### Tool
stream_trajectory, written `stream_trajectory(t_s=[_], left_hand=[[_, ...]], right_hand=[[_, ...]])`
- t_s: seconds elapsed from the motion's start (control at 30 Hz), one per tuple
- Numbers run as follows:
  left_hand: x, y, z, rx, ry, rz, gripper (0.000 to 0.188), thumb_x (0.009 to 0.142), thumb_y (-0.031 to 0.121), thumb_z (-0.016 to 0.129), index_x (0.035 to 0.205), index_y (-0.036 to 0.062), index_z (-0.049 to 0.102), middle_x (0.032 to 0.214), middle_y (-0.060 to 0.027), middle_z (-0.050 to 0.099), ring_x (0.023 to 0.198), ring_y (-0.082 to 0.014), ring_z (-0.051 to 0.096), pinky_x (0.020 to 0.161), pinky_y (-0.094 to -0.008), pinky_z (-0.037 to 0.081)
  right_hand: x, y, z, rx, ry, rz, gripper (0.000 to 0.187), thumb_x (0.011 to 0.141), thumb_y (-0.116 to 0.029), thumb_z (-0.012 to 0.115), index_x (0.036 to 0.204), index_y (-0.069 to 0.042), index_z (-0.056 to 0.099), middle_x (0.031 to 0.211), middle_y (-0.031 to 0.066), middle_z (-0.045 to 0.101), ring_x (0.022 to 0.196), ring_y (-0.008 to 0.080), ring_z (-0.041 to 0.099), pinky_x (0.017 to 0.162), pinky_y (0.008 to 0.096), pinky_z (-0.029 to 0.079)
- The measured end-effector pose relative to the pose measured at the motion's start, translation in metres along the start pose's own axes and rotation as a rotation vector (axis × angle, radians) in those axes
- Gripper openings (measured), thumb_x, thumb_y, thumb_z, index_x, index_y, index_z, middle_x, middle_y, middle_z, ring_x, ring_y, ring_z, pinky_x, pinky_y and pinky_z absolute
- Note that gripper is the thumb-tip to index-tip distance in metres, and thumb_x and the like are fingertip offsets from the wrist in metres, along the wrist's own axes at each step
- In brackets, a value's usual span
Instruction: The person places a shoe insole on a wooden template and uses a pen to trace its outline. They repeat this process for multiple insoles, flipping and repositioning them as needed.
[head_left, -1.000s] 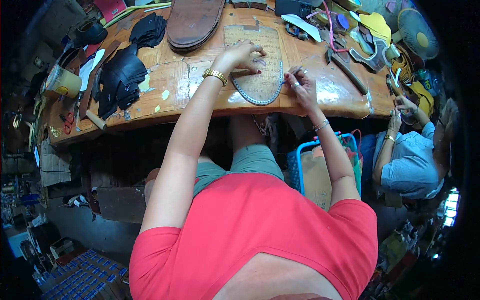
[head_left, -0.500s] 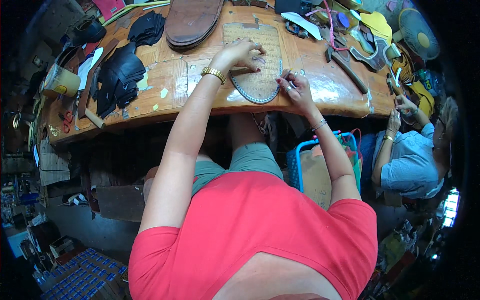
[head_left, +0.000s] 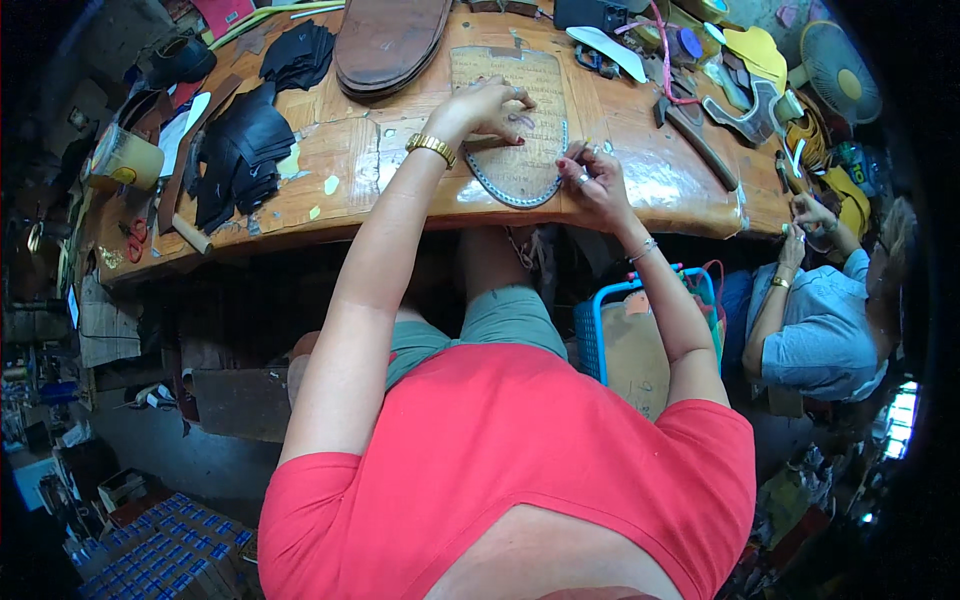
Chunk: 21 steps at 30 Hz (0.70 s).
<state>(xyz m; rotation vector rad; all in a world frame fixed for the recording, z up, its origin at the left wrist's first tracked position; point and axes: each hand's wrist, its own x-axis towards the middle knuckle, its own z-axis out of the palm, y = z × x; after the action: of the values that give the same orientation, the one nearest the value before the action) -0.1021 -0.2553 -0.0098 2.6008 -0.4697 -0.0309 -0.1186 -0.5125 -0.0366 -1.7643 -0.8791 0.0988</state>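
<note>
My left hand (head_left: pixel 492 108) rests palm down on a brown rounded board (head_left: pixel 545 100) covered in handwriting, its fingers spread and stretched out. The board lies flat at the front of the worktable, its curved end toward me and edged with a pale dotted band. Beside the board's right edge, my right hand (head_left: pixel 597 175) is closed in a pinch. A thin thing with a small yellowish tip seems to stick up from its fingers, too small to name.
Brown sole-shaped pieces (head_left: pixel 385 45), stacked black pieces (head_left: pixel 240 150) and red scissors (head_left: pixel 134 240) lie left on the table (head_left: pixel 335 150). A hammer (head_left: pixel 703 148) and a fan (head_left: pixel 838 75) stand right. A blue basket (head_left: pixel 592 340) is below; a co-worker (head_left: pixel 815 325) sits at the right.
The whole view has shifted very slightly. My left hand stays on the board, and my right hand stays pinched beside its edge with only a tiny change in its fingers.
</note>
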Motion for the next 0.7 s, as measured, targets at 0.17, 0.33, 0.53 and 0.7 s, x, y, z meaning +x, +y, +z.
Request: stream_trajectory(t_s=[0.17,0.33,0.53,0.7], left_hand=[[0.003,-0.009,0.004,0.012,0.01,0.016,0.072,0.061,0.041,0.083,0.127,0.0262,0.057,0.127,-0.0142,0.051,0.125,-0.0328,0.043,0.103,-0.0437,0.038],[0.0,-0.004,0.004,0.049,0.026,-0.013,0.072,0.061,0.043,0.083,0.127,0.0278,0.056,0.13,-0.0125,0.05,0.126,-0.0319,0.043,0.102,-0.0445,0.038],[0.0,0.002,0.0,0.043,-0.016,-0.029,0.073,0.062,0.042,0.083,0.128,0.0278,0.056,0.131,-0.0137,0.049,0.127,-0.0329,0.043,0.104,-0.0436,0.037],[0.002,-0.01,0.005,0.0,0.003,0.012,0.072,0.063,0.04,0.083,0.128,0.0262,0.056,0.13,-0.0169,0.049,0.127,-0.0349,0.041,0.106,-0.0428,0.036]], right_hand=[[0.002,-0.001,-0.001,0.247,0.001,0.178,0.016,0.092,-0.014,0.062,0.084,-0.001,0.06,0.065,-0.0014,0.055,0.058,0.005,0.048,0.053,0.0214,0.038],[0.001,-0.007,0.003,-0.059,-0.052,-0.128,0.015,0.092,-0.012,0.062,0.086,0.002,0.062,0.066,-0.0011,0.056,0.061,0.0066,0.052,0.056,0.023,0.041],[-0.002,0.005,-0.001,0.184,-0.044,0.159,0.013,0.091,-0.01,0.062,0.085,0.002,0.064,0.071,0.0022,0.058,0.068,0.0069,0.053,0.061,0.0235,0.043],[-0.002,-0.022,0.006,-0.132,-0.123,-0.163,0.015,0.091,-0.01,0.062,0.085,0.004,0.063,0.074,0.003,0.059,0.072,0.0069,0.052,0.065,0.0237,0.043]])
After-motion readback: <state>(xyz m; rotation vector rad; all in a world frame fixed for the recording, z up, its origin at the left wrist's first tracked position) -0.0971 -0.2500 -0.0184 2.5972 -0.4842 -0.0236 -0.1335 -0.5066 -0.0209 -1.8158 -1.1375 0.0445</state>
